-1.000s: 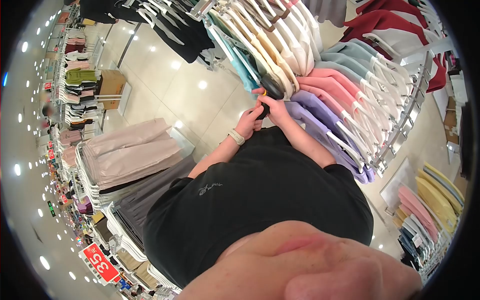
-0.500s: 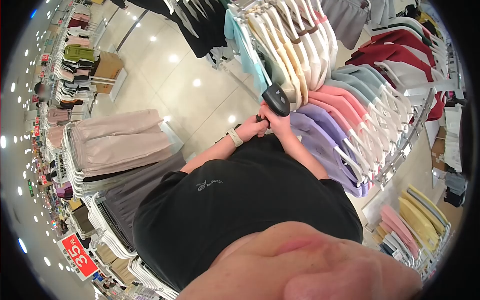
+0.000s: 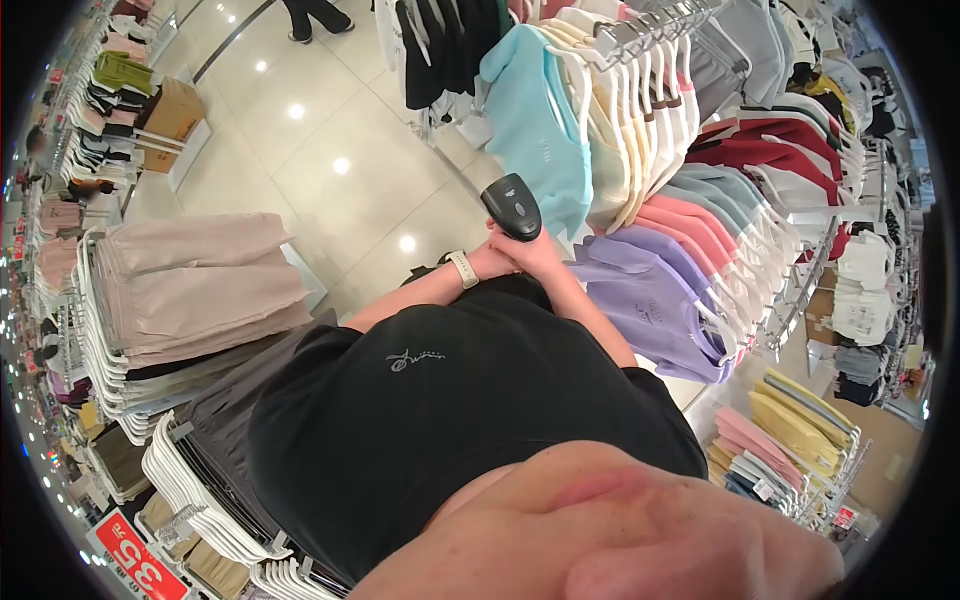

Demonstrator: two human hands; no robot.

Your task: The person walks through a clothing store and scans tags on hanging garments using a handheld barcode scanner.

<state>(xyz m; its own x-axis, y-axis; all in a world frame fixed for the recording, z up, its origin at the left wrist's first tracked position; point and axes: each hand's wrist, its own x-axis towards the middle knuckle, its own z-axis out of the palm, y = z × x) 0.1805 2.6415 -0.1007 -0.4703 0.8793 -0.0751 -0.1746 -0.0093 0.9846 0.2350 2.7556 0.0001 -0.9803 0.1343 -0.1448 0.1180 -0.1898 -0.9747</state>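
Observation:
A black handheld barcode scanner [image 3: 513,208] points forward, its head showing above my right hand [image 3: 541,254]. That hand is closed around its handle. My left hand [image 3: 490,262], with a pale watch [image 3: 462,269] on its wrist, is closed and pressed against the right hand at waist height. What its fingers hold is hidden. Just ahead and to the right of the scanner hangs a light blue top [image 3: 540,130], apart from it. Purple tops [image 3: 650,290] hang close to my right forearm.
Pink trousers [image 3: 200,285] hang on a rack at left, beside dark trousers [image 3: 235,400]. Cream tops [image 3: 605,140], pink tops [image 3: 690,230] and red tops [image 3: 765,150] fill the right rack. A red price sign [image 3: 138,560] is at lower left. A person's legs [image 3: 315,15] appear far ahead on the tiles.
The view has shifted, and the light blue top now shows its front. The scanner sits slightly further left, and my hands are closer together. A person's legs have come into view at the top.

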